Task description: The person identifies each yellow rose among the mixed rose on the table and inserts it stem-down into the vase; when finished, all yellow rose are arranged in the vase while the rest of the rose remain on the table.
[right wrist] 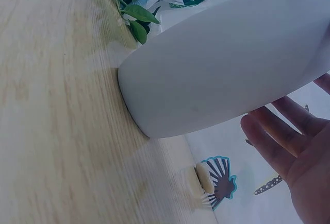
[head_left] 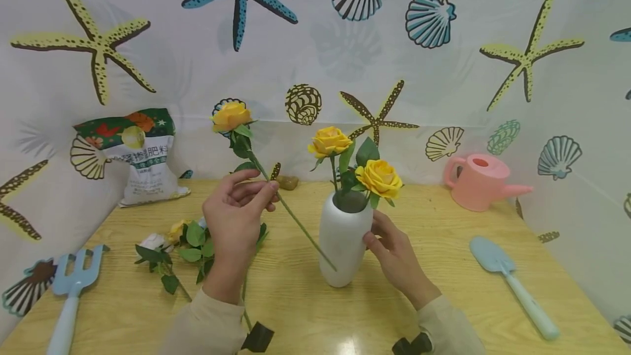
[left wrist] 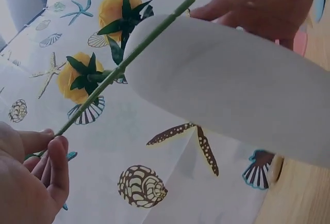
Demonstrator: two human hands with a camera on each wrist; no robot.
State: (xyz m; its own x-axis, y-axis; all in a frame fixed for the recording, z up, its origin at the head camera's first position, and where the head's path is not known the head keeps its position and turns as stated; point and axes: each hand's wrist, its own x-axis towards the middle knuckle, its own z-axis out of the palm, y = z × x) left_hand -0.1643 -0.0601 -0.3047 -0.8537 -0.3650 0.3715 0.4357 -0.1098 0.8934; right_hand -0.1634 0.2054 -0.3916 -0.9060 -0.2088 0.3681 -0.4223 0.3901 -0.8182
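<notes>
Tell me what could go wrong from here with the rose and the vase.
The left hand pinches the yellow rose mid-stem, its cut end low against the white vase, well below the mouth; swinging it up could knock the two roses already inside. The right hand only touches the vase with straight fingers, so a push might tip it.

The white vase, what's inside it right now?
Two yellow roses stand in the white vase, their leaves filling its mouth. The lower stems, and any water, are hidden by its opaque wall. The third rose is outside, pinched by the left hand.
</notes>
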